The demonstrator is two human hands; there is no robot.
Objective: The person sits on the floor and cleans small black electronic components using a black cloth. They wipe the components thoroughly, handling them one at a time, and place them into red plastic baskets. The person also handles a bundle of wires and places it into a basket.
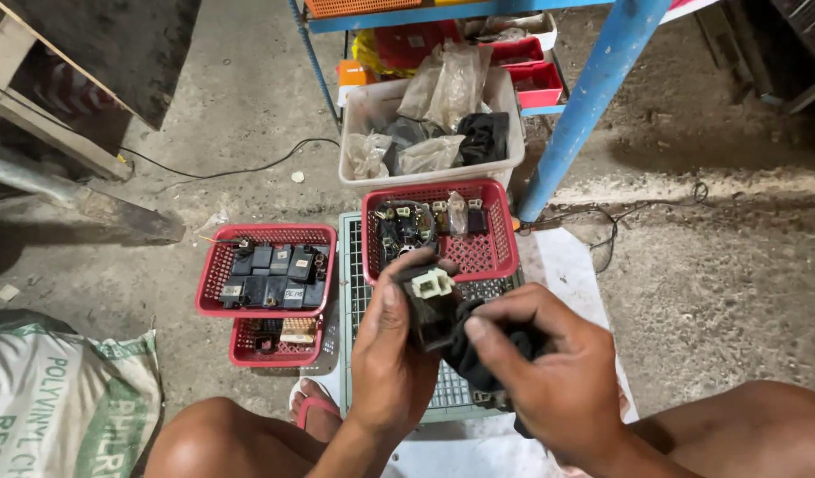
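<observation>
My left hand (388,354) grips a small black electrical part with a white plug connector (431,284) on top, held above a grey grid tray (359,292). My right hand (549,372) closes on the black cable sleeve (465,354) that hangs from that part. Both hands meet at centre frame, between my bare knees. Just beyond the hands sits a red basket (487,252) with a few small electrical parts in it.
Left of the hands stand two red baskets (214,270), the nearer one holding several black box-shaped parts. A white tub (359,111) of plastic bags and black items sits behind, under a blue metal shelf leg (584,97). A printed sack (62,398) lies at lower left.
</observation>
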